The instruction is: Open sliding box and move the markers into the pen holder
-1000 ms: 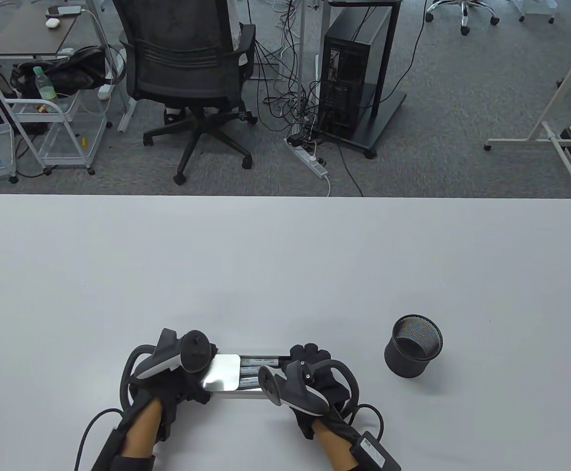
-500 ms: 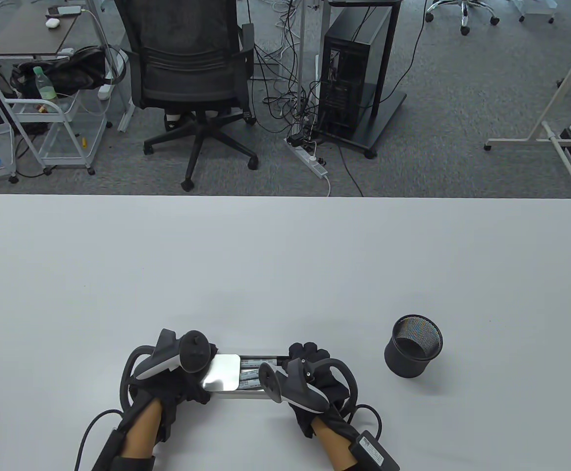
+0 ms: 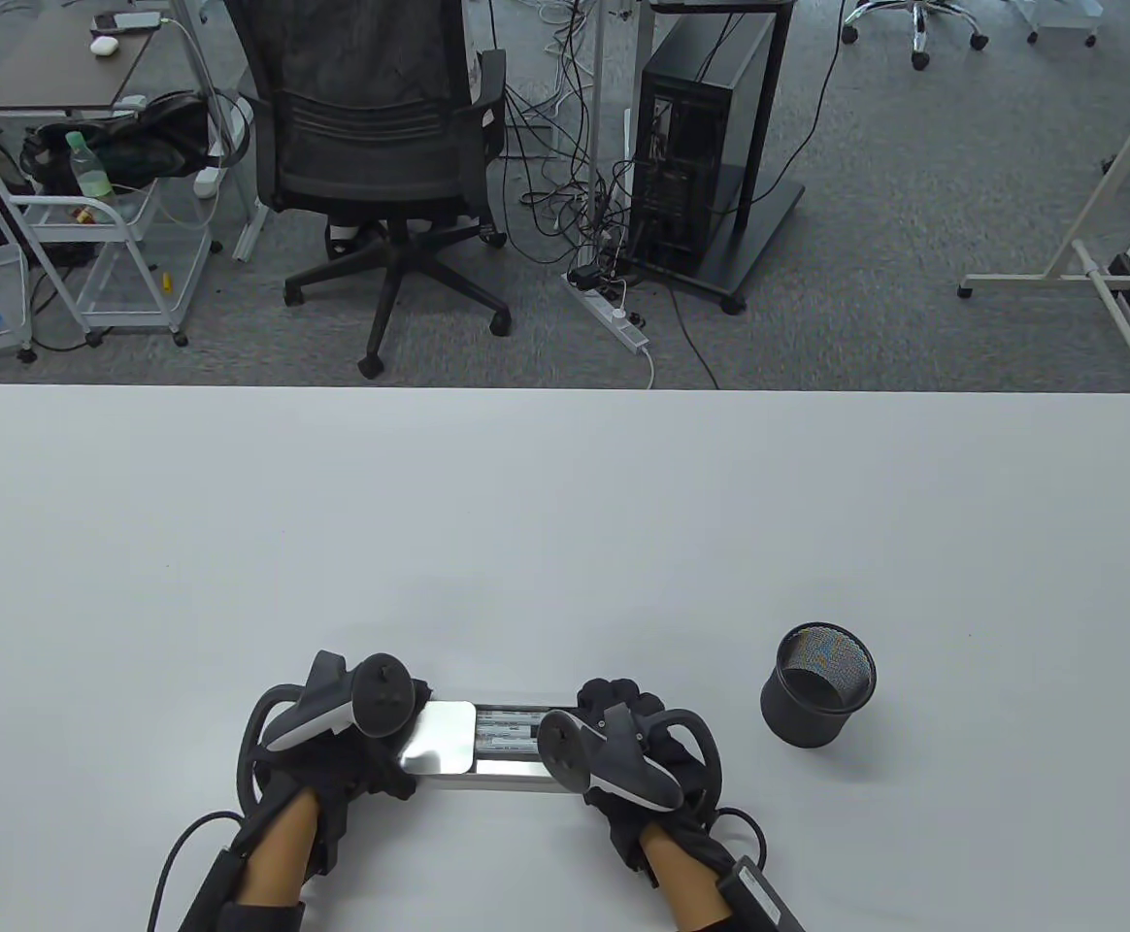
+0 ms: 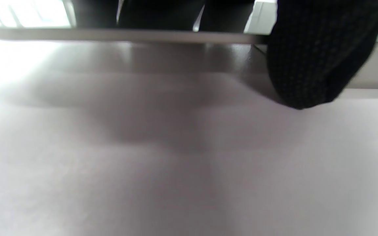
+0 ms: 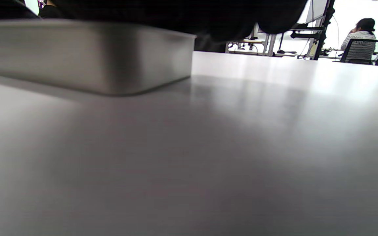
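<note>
A flat metal sliding box lies near the table's front edge, its shiny lid [image 3: 441,738] drawn to the left. The uncovered tray shows markers [image 3: 509,734] lying side by side. My left hand [image 3: 398,746] grips the lid end; a gloved finger [image 4: 317,55] lies against the box edge [image 4: 126,36] in the left wrist view. My right hand [image 3: 623,716] holds the tray's right end, its fingers curled over the far side. The right wrist view shows the tray's metal wall [image 5: 87,55] under that hand [image 5: 176,13]. The black mesh pen holder [image 3: 817,684] stands upright, right of both hands.
The white table [image 3: 565,505] stretches bare beyond the box. Past its far edge are an office chair [image 3: 371,146], a computer tower [image 3: 696,155] and a white cart [image 3: 89,223] on the floor. A person sits at a distant desk [image 5: 361,39].
My right hand has moved right with the tray end, so more of the markers shows between lid and hand. The left hand and lid stayed put. The chair beyond the table turned.
</note>
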Tool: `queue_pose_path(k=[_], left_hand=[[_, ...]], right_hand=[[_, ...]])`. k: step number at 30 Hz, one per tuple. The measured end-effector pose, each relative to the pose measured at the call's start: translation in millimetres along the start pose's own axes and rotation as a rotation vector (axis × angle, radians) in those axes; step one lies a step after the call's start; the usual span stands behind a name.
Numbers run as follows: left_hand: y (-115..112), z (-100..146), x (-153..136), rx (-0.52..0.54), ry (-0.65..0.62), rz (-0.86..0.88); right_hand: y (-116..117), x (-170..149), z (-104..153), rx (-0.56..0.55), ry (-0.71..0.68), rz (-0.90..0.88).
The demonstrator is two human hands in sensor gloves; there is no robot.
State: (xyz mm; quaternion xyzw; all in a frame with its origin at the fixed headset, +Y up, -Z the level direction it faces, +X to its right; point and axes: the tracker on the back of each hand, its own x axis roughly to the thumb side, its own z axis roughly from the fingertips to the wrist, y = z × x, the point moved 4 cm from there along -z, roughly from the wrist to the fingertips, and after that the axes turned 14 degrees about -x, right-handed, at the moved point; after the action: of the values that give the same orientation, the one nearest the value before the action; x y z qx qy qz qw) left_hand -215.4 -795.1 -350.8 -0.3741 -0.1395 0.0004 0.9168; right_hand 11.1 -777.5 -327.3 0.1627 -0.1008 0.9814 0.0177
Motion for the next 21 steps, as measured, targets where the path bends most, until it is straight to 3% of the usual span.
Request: queue_pose_path(k=[10,21], left_hand=[[0.1,-0.1,-0.5,-0.005,-0.004,0.002],[0.0,0.0,-0.3,-0.003,-0.005,0.001]], right_hand=[[-15.4,-14.3,4.7,-0.035,0.026,-0.093],[-46.0,-18.3,14.2,-0.163,0.01,-0.244]])
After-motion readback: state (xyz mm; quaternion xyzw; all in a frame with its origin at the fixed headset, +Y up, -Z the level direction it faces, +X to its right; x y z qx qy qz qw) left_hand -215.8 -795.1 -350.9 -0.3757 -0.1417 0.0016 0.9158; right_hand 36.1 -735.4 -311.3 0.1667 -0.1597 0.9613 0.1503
